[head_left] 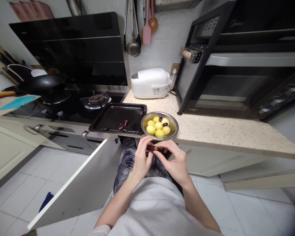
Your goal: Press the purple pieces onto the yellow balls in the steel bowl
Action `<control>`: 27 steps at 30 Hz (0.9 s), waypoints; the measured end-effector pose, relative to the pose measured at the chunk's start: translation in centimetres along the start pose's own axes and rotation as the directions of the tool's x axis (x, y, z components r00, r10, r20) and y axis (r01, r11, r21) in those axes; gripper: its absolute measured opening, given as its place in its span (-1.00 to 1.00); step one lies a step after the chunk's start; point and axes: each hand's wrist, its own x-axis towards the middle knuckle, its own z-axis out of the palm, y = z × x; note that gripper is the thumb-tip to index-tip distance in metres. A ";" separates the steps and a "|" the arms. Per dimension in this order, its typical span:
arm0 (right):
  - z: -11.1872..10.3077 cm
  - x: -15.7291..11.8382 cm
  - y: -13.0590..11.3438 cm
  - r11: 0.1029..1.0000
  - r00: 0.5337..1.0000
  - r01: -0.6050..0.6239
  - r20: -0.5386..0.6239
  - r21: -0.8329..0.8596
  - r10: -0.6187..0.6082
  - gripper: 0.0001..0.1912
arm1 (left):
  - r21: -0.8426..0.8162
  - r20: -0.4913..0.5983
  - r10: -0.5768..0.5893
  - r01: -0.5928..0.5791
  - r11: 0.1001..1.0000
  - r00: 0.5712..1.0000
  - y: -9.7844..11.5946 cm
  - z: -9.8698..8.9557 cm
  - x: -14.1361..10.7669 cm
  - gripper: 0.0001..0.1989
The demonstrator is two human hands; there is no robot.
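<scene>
Just in front of the counter edge, my left hand (143, 156) is closed around a small, dark red, elongated fruit (151, 147) with a paler end. My right hand (175, 158) pinches that paler end between thumb and fingertips. Part of the fruit is hidden by my fingers, and its exact kind is unclear. Right beyond my hands stands a steel bowl (175, 132) holding several round yellow fruits (159, 125) and a few dark oval ones (165, 124). To its left, a black baking tray (108, 114) carries several dark red and blackish pieces (121, 127).
Behind the bowl is a white appliance (149, 83) plugged into the wall. A black oven (236, 88) occupies the right side. The gas hob (97, 99) and a black wok (44, 84) are at left. An open cabinet door (88, 183) juts out beside my legs.
</scene>
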 end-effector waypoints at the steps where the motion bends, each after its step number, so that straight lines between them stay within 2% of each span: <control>1: -0.4 0.2 0.4 0.999 0.998 -0.049 -0.046 -0.003 0.049 -0.92 | -0.025 -0.005 -0.052 0.052 0.998 0.999 0.0 0.0 0.0 -0.65; 4: -1.1 1.3 2.4 0.987 0.968 -0.154 -0.207 -0.037 0.144 -0.84 | -0.112 -0.004 -0.178 0.177 0.978 0.984 0.1 0.0 0.0 -0.68; 6: -1.2 2.2 4.1 0.983 0.953 -0.159 -0.273 -0.088 0.130 -0.80 | -0.098 -0.013 -0.180 0.178 0.979 0.984 0.2 -0.1 0.1 -0.72; 8: -1.0 2.9 5.7 0.977 0.949 -0.148 -0.299 -0.154 0.097 -0.80 | -0.027 -0.040 -0.132 0.131 0.991 0.990 0.2 -0.2 0.1 -0.76; 12: -0.1 3.7 7.9 0.946 0.952 -0.196 -0.280 -0.260 0.120 -0.83 | 0.084 -0.064 -0.021 0.027 0.996 0.998 0.4 -0.4 0.3 -0.81; 17: 0.3 3.7 8.8 0.899 0.951 -0.266 -0.246 -0.348 0.186 -0.83 | 0.129 -0.077 -0.029 0.039 0.991 0.997 0.6 -1.0 0.4 -0.77; 23: -0.1 4.0 8.9 0.861 0.957 -0.281 -0.188 -0.424 0.219 -0.83 | 0.008 -0.014 -0.020 0.020 1.000 1.000 0.2 -1.0 0.0 -0.57; 27: -0.1 4.4 8.6 0.832 0.954 -0.299 -0.167 -0.468 0.249 -0.89 | -0.017 -0.029 -0.051 0.050 0.999 0.998 -0.3 -0.4 -0.2 -0.51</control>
